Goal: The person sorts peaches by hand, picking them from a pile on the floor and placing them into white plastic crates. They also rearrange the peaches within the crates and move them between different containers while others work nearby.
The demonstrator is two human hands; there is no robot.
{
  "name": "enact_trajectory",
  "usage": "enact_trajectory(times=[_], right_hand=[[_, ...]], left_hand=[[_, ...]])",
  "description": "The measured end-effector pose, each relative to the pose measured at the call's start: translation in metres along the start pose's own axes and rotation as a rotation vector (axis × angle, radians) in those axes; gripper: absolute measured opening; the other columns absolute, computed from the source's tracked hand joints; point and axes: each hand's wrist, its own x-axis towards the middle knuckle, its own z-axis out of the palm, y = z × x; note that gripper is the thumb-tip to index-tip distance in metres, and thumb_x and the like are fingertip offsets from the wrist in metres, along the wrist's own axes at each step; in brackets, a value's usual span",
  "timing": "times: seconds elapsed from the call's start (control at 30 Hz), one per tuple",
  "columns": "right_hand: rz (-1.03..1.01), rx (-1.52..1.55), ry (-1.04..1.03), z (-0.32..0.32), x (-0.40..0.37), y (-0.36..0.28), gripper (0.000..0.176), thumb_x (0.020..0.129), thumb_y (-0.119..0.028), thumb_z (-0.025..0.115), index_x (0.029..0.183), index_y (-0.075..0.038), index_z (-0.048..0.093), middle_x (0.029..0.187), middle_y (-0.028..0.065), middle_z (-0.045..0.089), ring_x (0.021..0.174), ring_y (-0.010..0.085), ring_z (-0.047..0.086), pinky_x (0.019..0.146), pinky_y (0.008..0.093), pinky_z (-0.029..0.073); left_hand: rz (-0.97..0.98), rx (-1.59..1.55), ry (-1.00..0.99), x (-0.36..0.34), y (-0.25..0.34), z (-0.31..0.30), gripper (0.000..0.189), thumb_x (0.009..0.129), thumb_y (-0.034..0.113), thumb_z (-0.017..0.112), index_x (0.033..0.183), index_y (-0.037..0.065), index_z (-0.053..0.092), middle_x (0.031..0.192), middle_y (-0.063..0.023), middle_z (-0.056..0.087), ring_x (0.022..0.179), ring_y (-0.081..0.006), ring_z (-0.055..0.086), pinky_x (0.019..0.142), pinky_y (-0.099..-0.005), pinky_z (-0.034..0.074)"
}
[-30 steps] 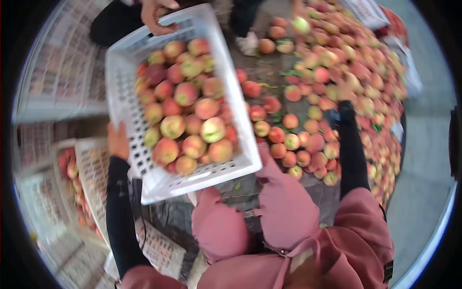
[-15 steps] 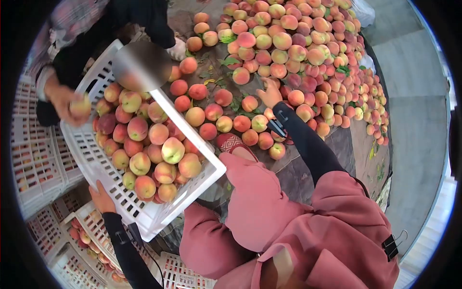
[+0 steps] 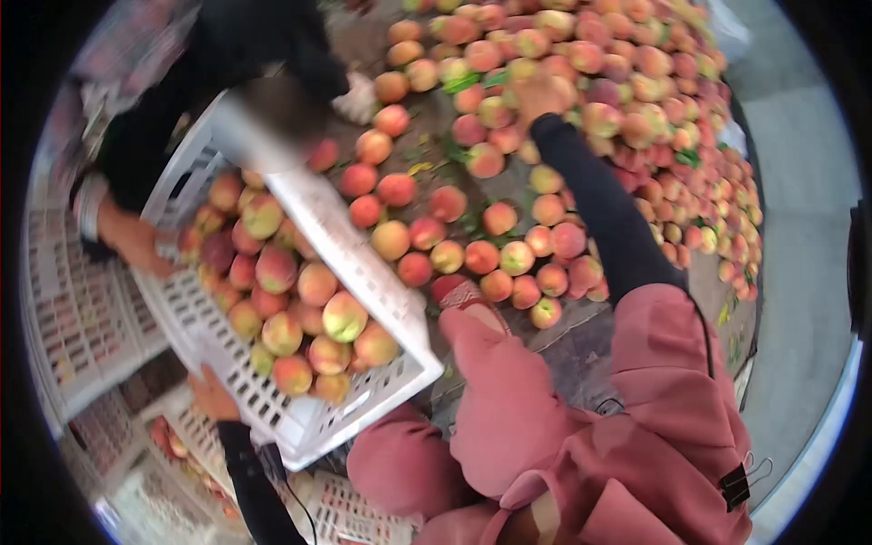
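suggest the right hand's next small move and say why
Probably the right hand should lift one of the piled peaches: it is down among them, its grasp too blurred to judge, while the left hand is at the edge of the white crate, which holds more fruit.

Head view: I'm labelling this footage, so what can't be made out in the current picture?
Head view, right hand: blur hides whether it grips a peach.
Head view, white crate: the upper peaches hide whatever lies beneath; blurring hides part of its far end.
Head view, peach pile: the picture's top edge cuts off its far extent.
Head view, crate at far left: blur leaves its contents unclear.
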Motion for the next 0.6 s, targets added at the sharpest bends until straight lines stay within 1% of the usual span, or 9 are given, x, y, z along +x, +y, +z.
enact_trajectory(times=[0.07,0.1,0.23,0.3,0.37,0.43,0.47,0.5,0.6], right_hand=[[-0.022,0.049,-0.192,-0.02,0.013,0.004,0.029,0.087,-0.027,0.048,0.103,-0.01,0.067,0.104,0.0124,0.067,0.096,0.0295,0.064,0.078,0.0456,0.05],[-0.073,0.14,-0.195,-0.008,0.022,0.015,0.03,0.09,-0.027,0.045,0.102,-0.011,0.067,0.106,0.0125,0.067,0.094,0.0277,0.065,0.079,0.0451,0.051],[-0.291,0.285,0.123,-0.004,0.008,0.02,0.043,0.076,-0.033,0.062,0.114,-0.015,0.056,0.108,0.018,0.062,0.1,0.0339,0.059,0.085,0.0436,0.049],[-0.429,0.329,-0.234,-0.112,-0.037,0.006,0.048,0.076,-0.037,0.065,0.117,-0.014,0.056,0.106,0.0199,0.062,0.1,0.035,0.059,0.082,0.0424,0.05],[-0.213,0.538,-0.172,-0.101,-0.067,-0.016,0.058,0.074,-0.048,0.066,0.12,-0.015,0.058,0.098,0.0133,0.066,0.091,0.0321,0.064,0.078,0.0403,0.049],[-0.268,1.162,0.087,-0.062,-0.083,-0.03,0.063,0.073,-0.05,0.068,0.123,-0.013,0.057,0.095,0.012,0.066,0.086,0.0266,0.065,0.077,0.0377,0.048],[-0.285,1.41,-0.161,-0.086,-0.097,-0.035,0.06,0.081,-0.044,0.064,0.127,-0.007,0.052,0.106,0.0118,0.065,0.096,0.0209,0.062,0.085,0.035,0.046],[-0.292,1.398,-0.158,-0.115,-0.114,-0.048,0.06,0.081,-0.044,0.064,0.127,-0.007,0.052,0.106,0.0118,0.065,0.096,0.0209,0.062,0.085,0.035,0.046],[-0.443,2.116,-0.356,-0.209,-0.159,-0.094,0.055,0.093,-0.038,0.053,0.132,0.0,0.044,0.123,0.0114,0.056,0.111,0.0201,0.054,0.098,0.0348,0.039]], left_hand=[[0.057,0.383,-0.009,0.002,-0.017,0.003,0.068,0.094,0.048,0.047,0.127,-0.011,0.045,0.128,-0.0308,0.049,0.116,-0.043,0.049,0.1,-0.0434,0.037],[-0.041,0.245,0.051,-0.005,0.006,0.001,0.067,0.094,0.047,0.047,0.127,-0.012,0.045,0.128,-0.0311,0.049,0.118,-0.0434,0.048,0.101,-0.0433,0.037],[0.058,0.094,0.109,-0.017,0.032,0.0,0.061,0.095,0.039,0.047,0.125,-0.014,0.043,0.117,-0.0325,0.055,0.112,-0.045,0.052,0.099,-0.0422,0.039],[0.058,-0.033,0.077,-0.021,0.051,-0.009,0.052,0.094,0.037,0.048,0.118,-0.009,0.049,0.11,-0.0318,0.058,0.105,-0.0453,0.055,0.09,-0.0447,0.043],[0.079,-0.018,0.119,-0.023,0.055,-0.009,0.041,0.094,0.035,0.048,0.109,-0.003,0.052,0.101,-0.029,0.061,0.097,-0.0458,0.057,0.082,-0.0467,0.045],[0.097,-0.182,0.072,-0.021,0.053,-0.008,0.037,0.094,0.035,0.047,0.107,0.001,0.052,0.098,-0.0269,0.062,0.094,-0.0463,0.057,0.079,-0.0475,0.046],[0.092,-0.133,0.089,-0.02,0.051,-0.006,0.038,0.094,0.036,0.047,0.109,0.002,0.051,0.099,-0.0264,0.062,0.094,-0.0457,0.058,0.08,-0.048,0.046],[0.084,-0.144,0.09,-0.02,0.051,-0.005,0.038,0.094,0.036,0.047,0.109,0.002,0.051,0.099,-0.0264,0.062,0.094,-0.0457,0.058,0.08,-0.048,0.046],[0.051,-0.156,0.037,-0.018,0.052,-0.007,0.04,0.093,0.039,0.046,0.11,0.003,0.05,0.099,-0.0258,0.063,0.093,-0.0448,0.059,0.081,-0.0505,0.045]])
